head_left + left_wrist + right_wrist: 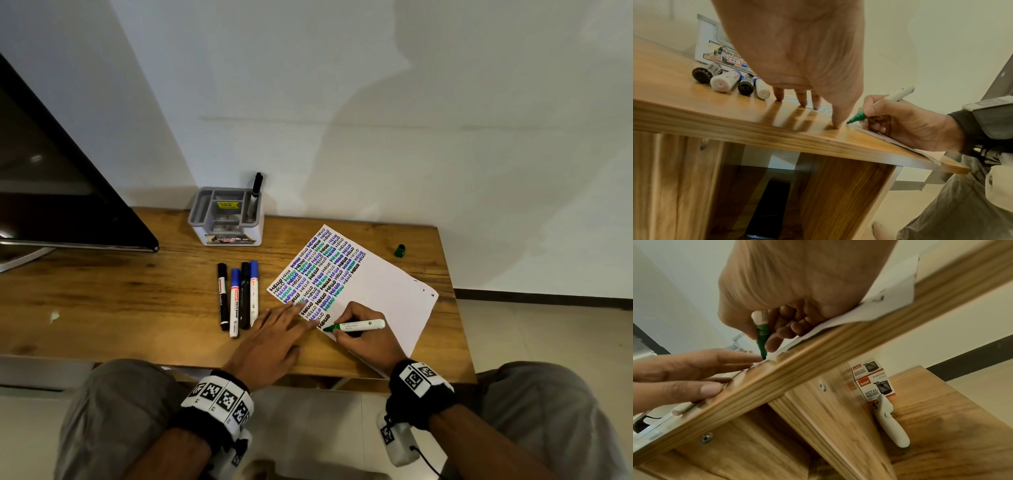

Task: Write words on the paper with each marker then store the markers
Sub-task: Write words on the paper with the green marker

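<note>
A white paper [383, 291] covered in rows of "HELLO" lies tilted on the wooden table [120, 308]. My right hand [363, 337] grips an uncapped green marker [359, 325], its tip at the paper's near left edge [856, 117] [762, 344]. My left hand [274, 339] lies flat with straight fingers [802, 99] pressing the paper's left corner and the table. Several capped markers, black and blue [238, 298], lie side by side left of the paper. The green cap [399, 250] stands at the far right of the table.
A grey-and-white desk organizer [226, 219] stands at the back by the wall, with one black marker [255, 195] upright in it. A dark monitor [51, 185] fills the left. Under the table a shelf holds a small box [875, 386] and a white handle-shaped object [890, 421].
</note>
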The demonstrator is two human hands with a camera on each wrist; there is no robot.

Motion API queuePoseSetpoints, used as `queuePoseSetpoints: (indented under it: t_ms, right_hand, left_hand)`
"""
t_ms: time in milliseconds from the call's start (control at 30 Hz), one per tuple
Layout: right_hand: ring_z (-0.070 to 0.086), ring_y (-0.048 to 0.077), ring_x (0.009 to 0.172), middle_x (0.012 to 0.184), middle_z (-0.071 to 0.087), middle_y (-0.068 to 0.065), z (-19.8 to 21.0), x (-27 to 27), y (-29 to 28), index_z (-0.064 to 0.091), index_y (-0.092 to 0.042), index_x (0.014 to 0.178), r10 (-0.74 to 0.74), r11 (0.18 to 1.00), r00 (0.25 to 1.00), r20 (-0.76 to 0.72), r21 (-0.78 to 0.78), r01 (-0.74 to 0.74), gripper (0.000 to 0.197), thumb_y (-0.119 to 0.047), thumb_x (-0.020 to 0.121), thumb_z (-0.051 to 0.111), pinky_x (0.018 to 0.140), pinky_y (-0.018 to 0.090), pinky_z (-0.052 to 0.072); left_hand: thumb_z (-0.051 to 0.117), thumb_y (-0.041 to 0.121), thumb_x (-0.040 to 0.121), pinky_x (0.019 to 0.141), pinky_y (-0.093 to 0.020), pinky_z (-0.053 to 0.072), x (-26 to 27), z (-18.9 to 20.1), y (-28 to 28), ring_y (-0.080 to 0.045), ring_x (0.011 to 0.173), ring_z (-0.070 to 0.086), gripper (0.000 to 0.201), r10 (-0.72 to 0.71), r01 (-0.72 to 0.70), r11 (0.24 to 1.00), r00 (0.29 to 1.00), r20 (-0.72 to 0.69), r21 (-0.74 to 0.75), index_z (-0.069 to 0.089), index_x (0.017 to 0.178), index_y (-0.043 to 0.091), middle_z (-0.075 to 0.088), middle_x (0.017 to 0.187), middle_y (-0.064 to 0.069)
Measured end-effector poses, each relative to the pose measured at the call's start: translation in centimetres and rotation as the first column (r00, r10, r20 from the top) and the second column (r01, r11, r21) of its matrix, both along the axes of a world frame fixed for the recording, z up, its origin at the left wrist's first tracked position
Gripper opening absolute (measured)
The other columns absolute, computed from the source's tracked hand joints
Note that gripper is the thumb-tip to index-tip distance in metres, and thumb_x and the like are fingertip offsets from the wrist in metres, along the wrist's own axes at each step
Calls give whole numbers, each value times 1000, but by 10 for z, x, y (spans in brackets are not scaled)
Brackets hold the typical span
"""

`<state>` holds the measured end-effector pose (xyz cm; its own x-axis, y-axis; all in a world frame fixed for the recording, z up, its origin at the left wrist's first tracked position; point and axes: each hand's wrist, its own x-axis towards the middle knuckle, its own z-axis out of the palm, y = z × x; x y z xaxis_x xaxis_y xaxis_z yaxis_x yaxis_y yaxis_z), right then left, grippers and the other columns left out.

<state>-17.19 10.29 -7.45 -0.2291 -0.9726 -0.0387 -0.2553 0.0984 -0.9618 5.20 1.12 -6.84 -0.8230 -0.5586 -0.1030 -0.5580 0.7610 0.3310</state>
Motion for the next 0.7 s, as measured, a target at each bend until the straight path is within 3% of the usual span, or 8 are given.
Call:
queuePoseSetpoints:
  t_ms: [367, 500, 700]
  right_hand:
    - [71, 15, 91, 87, 74, -3, 0, 0, 0, 66, -12, 82, 8, 1000, 1000, -13, 21, -7, 16, -8, 80, 81, 75, 26, 59]
    - [70, 11, 92, 89, 74, -4, 1, 1, 0, 66, -13, 84, 0, 999, 1000, -21, 33, 1, 16, -10, 81, 81, 77, 23, 59]
    - [67, 0, 81, 81, 71, -10, 5, 1, -1, 65, -10, 83, -21, 1000, 999, -45, -4, 21, 14, -5, 82, 79, 66, 14, 52]
  left_hand:
    - [49, 36, 98, 123, -47, 7, 0, 2, 1, -17, 152, 5, 59, 2, -2, 1000, 1000, 19, 1, 23, 151, 44, 8, 166, 6]
    - [49, 36, 98, 122, -46, 6, 0, 2, 1, -18, 152, 7, 59, 0, 0, 1000, 1000, 11, 3, 23, 151, 44, 9, 166, 5]
    - [50, 35, 96, 123, -48, 11, 0, -1, 1, -18, 152, 10, 61, -4, 4, 1000, 1000, 10, -16, 24, 150, 45, 13, 165, 5]
